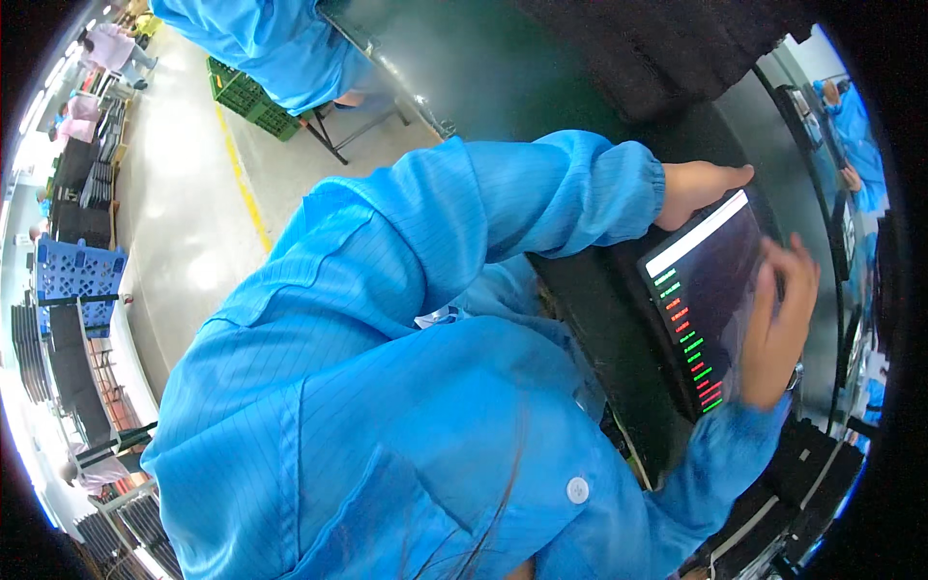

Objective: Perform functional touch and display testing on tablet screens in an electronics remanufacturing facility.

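Note:
A black tablet [727, 259] is lit in front of me, tilted in the view, with a white bar along one end and rows of green and red text down its screen. My left hand [698, 186] is at the end by the white bar, closed on the tablet's edge; most of its fingers are hidden. Over the opposite part of the screen, my right hand [781, 324] has its fingers apart, slightly blurred. Whether its fingertips touch the glass I cannot tell. A dark mat [619, 338] lies under the tablet.
Black cloth-like material [667, 58] lies on the dark green table [464, 48] ahead. Another person's blue sleeve [261, 48] is at upper left, near a green crate [242, 97]. A blue basket [77, 275] stands far left by racks. Another worker [858, 145] is at far right.

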Tool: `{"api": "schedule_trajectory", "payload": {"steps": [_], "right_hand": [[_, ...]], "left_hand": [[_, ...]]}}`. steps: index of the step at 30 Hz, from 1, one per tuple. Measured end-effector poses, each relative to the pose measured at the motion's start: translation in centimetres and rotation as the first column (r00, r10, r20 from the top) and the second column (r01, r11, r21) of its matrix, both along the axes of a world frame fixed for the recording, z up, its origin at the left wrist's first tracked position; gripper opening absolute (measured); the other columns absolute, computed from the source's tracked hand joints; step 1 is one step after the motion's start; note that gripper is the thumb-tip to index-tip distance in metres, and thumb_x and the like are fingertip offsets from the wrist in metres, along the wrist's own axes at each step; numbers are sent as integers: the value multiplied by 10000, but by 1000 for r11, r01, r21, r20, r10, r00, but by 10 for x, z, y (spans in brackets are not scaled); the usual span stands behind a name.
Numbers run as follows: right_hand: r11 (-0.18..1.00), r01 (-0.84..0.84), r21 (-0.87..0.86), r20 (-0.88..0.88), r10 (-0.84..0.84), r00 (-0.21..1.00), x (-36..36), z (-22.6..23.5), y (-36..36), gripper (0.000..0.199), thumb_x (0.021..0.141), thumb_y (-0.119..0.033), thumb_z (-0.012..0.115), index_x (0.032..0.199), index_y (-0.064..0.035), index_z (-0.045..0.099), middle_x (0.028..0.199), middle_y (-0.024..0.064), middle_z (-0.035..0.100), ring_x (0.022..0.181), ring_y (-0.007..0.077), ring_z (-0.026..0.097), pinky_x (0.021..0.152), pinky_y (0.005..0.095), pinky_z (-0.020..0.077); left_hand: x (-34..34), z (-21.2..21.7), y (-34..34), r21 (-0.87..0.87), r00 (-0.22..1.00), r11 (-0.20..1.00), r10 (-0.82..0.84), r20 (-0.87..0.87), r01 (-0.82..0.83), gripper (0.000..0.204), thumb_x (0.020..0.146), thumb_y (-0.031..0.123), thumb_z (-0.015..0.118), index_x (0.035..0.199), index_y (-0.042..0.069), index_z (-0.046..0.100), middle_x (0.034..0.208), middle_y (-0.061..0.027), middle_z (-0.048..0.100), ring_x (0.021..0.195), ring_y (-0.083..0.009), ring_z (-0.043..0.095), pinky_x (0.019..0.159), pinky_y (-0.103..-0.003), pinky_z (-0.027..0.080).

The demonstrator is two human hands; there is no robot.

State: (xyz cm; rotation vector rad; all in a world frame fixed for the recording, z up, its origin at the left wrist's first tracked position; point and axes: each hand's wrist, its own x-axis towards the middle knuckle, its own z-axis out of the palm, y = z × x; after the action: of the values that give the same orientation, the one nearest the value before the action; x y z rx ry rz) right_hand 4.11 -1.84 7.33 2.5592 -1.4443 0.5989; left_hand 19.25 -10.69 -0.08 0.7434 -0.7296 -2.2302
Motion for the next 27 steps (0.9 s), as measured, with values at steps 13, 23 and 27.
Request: {"api": "schedule_trajectory", "payload": {"steps": [13, 23, 27], "right_hand": [[982, -18, 188, 422, -64, 904, 26, 2, -37, 236, 742, 1, 595, 973, -41, 572, 821, 77, 636, 821, 125, 595, 739, 250, 448], [978, -191, 86, 204, 170, 964, 48, -14, 19, 330, 689, -35, 634, 1013, -73, 576, 919, 122, 571, 895, 279, 537, 773, 357, 422], [991, 65, 119, -133, -49, 990, 8, 24, 42, 561, 659, -6, 648, 1187, -90, 477, 1101, 121, 528, 1006, 278, 508, 848, 367, 398]], "left_hand": [[-1, -6, -6, 117, 962, 972, -175, -208, 203, 491, 879, 493, 359, 900, 51, 573, 855, -137, 630, 726, -230, 620, 703, -381, 508], [8, -13, -6, -302, 959, 915, -282, 2, 270, 241, 699, -68, 571, 933, -81, 517, 818, -170, 610, 732, -241, 623, 607, -353, 523], [21, 5, 5, -209, 968, 946, -252, 3, 247, 357, 712, -63, 584, 1051, -62, 475, 999, -203, 573, 879, -278, 599, 732, -391, 509]]}}
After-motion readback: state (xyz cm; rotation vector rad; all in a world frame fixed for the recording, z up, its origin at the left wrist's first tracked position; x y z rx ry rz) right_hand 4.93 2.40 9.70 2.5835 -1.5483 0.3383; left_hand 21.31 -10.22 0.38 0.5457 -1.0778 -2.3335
